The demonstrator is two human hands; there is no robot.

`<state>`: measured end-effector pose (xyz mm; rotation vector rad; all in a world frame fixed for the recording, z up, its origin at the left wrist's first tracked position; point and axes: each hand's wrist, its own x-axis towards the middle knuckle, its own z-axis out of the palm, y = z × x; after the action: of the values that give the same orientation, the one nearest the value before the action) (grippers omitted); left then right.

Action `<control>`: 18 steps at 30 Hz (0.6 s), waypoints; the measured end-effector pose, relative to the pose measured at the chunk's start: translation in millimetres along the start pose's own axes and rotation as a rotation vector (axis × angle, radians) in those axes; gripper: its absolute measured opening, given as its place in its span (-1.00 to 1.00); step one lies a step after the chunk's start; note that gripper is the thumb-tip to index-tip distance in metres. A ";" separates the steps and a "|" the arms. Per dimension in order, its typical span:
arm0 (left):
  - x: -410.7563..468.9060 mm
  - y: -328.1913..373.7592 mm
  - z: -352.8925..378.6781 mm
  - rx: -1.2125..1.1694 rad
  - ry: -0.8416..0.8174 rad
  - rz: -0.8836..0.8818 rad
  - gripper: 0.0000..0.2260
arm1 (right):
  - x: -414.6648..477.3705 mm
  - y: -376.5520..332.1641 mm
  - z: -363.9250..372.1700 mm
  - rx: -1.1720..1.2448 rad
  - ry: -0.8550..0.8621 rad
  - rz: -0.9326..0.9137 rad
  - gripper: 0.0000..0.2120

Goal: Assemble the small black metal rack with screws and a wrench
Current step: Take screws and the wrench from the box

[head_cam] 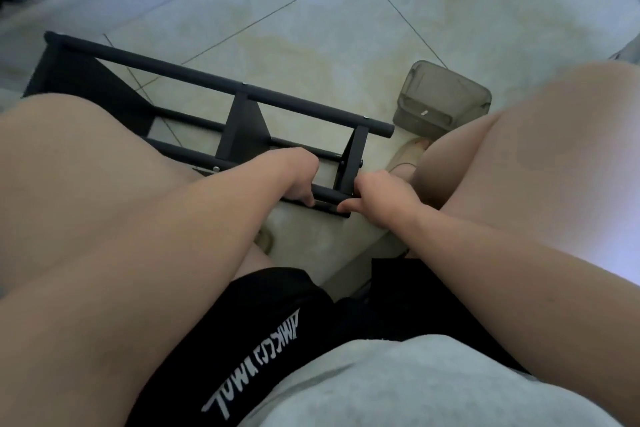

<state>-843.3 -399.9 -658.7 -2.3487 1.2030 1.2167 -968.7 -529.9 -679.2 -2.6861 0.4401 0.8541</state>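
Rack [242,94]: lying on the tiled floor [311,28] between the seated person's knees, already largely framed up. Long black bars run through a middle plate [242,125], just beyond the left fingers, and an end plate [349,163], which stands between the two hands. A small bright screw head [245,83] shows on the far bar, well beyond the fingers. Another [215,168] shows on the near side, just left of the left wrist. By these, several joints appear made.

Left hand [298,177]: fingers curled round the nearest bar [325,196], gripping it close to the end plate.

Right hand [374,194]: fingers curled at the near corner of the end plate, with thumb and forefinger drawn together at the bar's end. I cannot tell whether they pinch a screw or a tool. No wrench can be made out.

A translucent grey case [443,100] sits on the floor beyond the right fingers, well apart from them.

Assessment: the work appears to be in a late stage, centred on the near-bar joint at the end plate. Whether that joint is tightened cannot be confirmed. The rack's left end is hidden behind the knee, so its fixings are unverified.
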 end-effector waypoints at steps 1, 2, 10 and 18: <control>-1.7 -0.2 2.3 -0.012 0.004 -0.004 -0.62 | -0.5 -0.7 0.5 -0.003 -0.005 -0.002 -0.53; -2.8 -1.1 4.8 -0.027 0.010 -0.004 -0.63 | -0.9 -1.6 1.2 -0.007 -0.015 -0.004 -0.53; -17.2 -17.5 16.9 -0.135 0.080 -0.054 -0.72 | -5.4 -12.7 9.5 -0.064 0.070 -0.031 -0.50; -13.0 -13.5 11.5 -0.179 0.082 -0.094 -0.74 | 9.3 -0.7 -5.1 -0.197 0.228 -0.022 0.35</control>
<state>-843.7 -378.0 -658.0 -2.5760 1.0322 1.2552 -958.5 -532.9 -680.6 -2.9796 0.3922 0.6156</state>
